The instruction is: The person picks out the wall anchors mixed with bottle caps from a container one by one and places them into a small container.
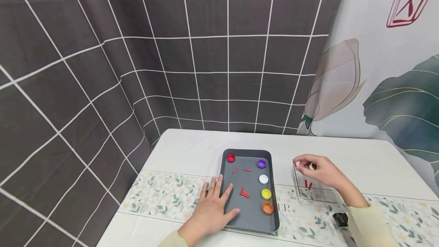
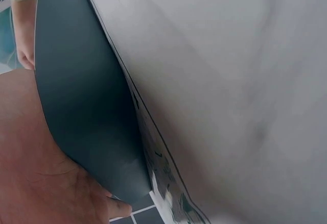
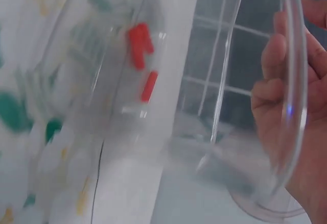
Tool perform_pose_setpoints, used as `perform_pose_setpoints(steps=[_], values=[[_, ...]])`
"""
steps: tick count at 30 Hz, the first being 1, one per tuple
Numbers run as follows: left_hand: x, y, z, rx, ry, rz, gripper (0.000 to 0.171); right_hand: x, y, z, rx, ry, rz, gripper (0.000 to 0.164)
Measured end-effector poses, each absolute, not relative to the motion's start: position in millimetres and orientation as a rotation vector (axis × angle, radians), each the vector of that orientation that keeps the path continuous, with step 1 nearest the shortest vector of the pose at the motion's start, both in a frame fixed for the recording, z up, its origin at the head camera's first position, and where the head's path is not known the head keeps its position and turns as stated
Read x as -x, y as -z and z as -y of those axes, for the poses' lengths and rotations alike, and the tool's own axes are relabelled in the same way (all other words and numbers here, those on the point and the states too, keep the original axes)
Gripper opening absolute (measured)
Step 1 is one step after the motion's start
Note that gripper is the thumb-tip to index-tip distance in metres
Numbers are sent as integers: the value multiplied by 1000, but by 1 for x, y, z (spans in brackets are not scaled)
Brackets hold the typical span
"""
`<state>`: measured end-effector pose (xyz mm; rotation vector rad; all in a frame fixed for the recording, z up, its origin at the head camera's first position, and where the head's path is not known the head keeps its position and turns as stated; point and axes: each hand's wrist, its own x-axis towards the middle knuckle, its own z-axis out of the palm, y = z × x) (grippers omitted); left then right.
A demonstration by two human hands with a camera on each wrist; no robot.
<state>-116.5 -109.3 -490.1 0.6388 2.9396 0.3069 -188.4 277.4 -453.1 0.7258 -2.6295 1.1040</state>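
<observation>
My left hand (image 1: 211,209) lies with fingers spread over the left rim of a dark grey tray (image 1: 252,220); the left wrist view shows it against the tray's side wall (image 2: 87,81). Several small red sticks (image 1: 247,170) lie in the tray. Above a clear plastic box (image 1: 319,200), my right hand (image 1: 320,169) pinches a red stick (image 1: 295,164) between thumb and fingertips. More red sticks (image 1: 306,183) lie on the box's bottom, and they show up close in the right wrist view (image 3: 148,86). There the right hand (image 3: 301,96) appears through the clear wall.
Inside the tray a red cap (image 1: 231,158) sits at the far left corner. Down its right side run a purple cap (image 1: 261,164), a white cap (image 1: 263,179), a yellow cap (image 1: 266,194) and an orange cap (image 1: 268,208). A black object (image 1: 340,219) is beside the right sleeve.
</observation>
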Motion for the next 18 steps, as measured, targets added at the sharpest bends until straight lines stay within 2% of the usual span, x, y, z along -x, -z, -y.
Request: perform_pose_setpoints(steps=[18], values=[[115,487,109,-641,-325,-2939,78,180,462,-300,-598,-1131,2665,19]])
